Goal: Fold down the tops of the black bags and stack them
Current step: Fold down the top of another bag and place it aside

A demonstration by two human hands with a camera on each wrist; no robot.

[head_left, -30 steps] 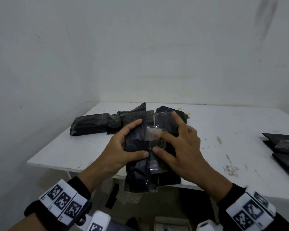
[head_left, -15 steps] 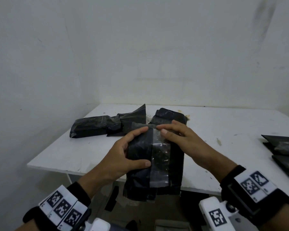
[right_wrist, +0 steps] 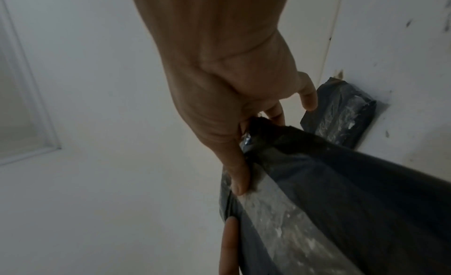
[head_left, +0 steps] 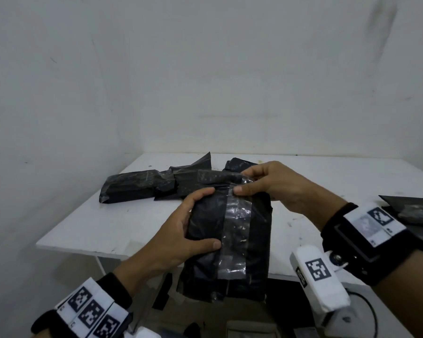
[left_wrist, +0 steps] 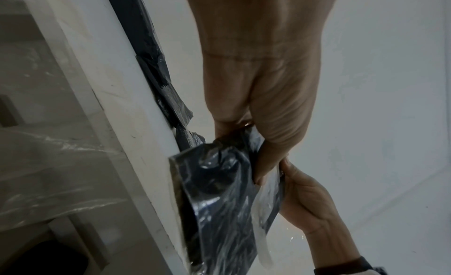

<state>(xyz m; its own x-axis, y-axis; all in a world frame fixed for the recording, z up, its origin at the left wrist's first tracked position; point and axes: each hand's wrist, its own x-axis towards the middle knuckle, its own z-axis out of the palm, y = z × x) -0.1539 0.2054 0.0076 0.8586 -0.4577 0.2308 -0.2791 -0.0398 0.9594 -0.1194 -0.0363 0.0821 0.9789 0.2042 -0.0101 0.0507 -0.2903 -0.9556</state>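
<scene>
I hold a black bag (head_left: 205, 264) with a clear strip down its front, lifted above the table's near edge. My left hand (head_left: 181, 230) grips its left side, thumb across the front. My right hand (head_left: 266, 184) pinches the bag's top edge, thumb on the front and fingers behind. The left wrist view has the black bag (left_wrist: 219, 202) with my left hand (left_wrist: 263, 144) wrapped round its edge. Seen from the right wrist, my right hand (right_wrist: 241, 155) pinches the bag (right_wrist: 341, 192) at its top. Other black bags (head_left: 137, 186) lie on the table behind.
The white table (head_left: 95, 230) stands in a corner with walls at the left and back. More black bags (head_left: 415, 211) lie at its right edge. One black bag (right_wrist: 341, 115) lies just beyond my right fingers.
My right hand moved from pressing flat on the bag's front up to its top edge and now pinches it. The bag rose slightly and its top now stands up.
</scene>
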